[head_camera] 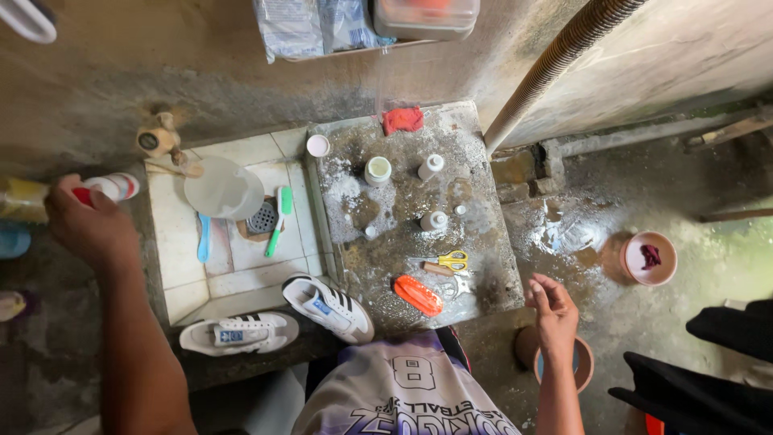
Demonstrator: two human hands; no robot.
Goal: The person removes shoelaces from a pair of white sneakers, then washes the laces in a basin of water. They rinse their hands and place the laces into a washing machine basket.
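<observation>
Left hand [84, 221]: closed around a white bottle with a red band [109, 189], held at the far left, beside the tiled basin [181, 266].
Right hand [554, 310]: held empty with fingers spread, over bare floor past the stone slab's [483, 274] near-right edge.
Shoes [278, 318]: two white ones are laid on the basin's near rim.
Packages: clear plastic bags [318, 24] are seen far, above the slab.

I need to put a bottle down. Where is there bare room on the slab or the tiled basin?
Slab: bare along the right edge, beside the scissors. Its middle is crowded with small bottles. Basin: bare tiles on the left, between the blue brush and the rim. The sneakers fill its front.
</observation>
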